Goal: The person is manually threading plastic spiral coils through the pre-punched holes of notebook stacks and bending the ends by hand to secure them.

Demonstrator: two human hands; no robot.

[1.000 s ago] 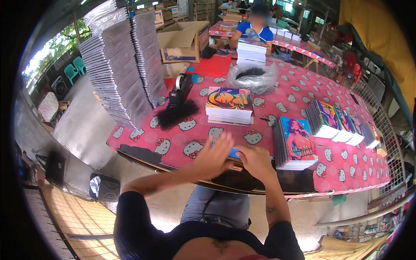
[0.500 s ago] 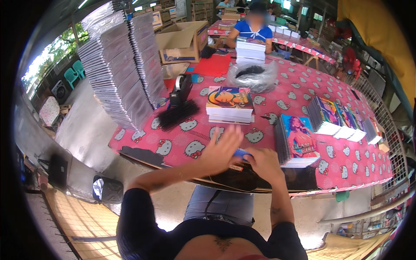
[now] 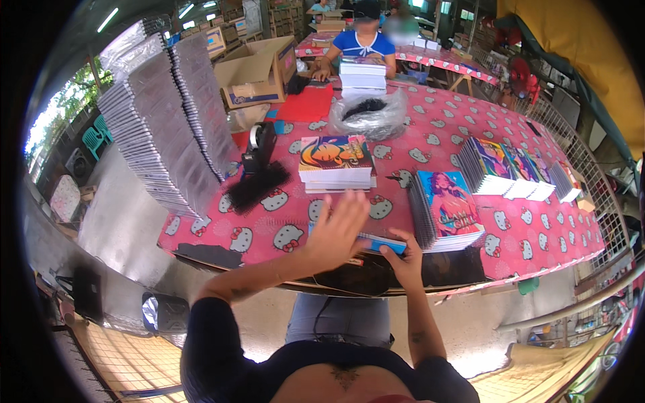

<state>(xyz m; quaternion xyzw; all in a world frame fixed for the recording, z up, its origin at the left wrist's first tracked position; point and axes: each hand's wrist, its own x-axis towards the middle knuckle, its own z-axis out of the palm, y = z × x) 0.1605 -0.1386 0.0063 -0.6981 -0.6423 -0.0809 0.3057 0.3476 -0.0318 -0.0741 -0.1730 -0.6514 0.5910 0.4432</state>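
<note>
At the table's near edge my right hand (image 3: 405,260) pinches the end of a thin notebook with a blue cover (image 3: 384,244), seen nearly edge-on with a row of binding along its upper edge. My left hand (image 3: 339,228) lies over the notebook's left part with fingers stretched out, slightly blurred, hiding much of it. Whether its palm presses on the binding I cannot tell. Just beyond my left hand sits a stack of notebooks with an illustrated face cover (image 3: 336,160). To the right of my right hand stands a stack of spiral notebooks with a blue and pink cover (image 3: 447,209).
Tall stacks of wrapped notebooks (image 3: 151,121) rise at the left. Near them are a black tape dispenser (image 3: 259,149), a bundle of black bristle-like strands (image 3: 259,188) and an open carton (image 3: 252,74). A plastic bag (image 3: 369,115) lies farther back, before a seated co-worker (image 3: 363,46). More notebooks (image 3: 494,164) stand right.
My right hand has shifted outward along the notebook, and more of its blue cover shows. My left hand stays flat over it. The view has turned slightly right.
</note>
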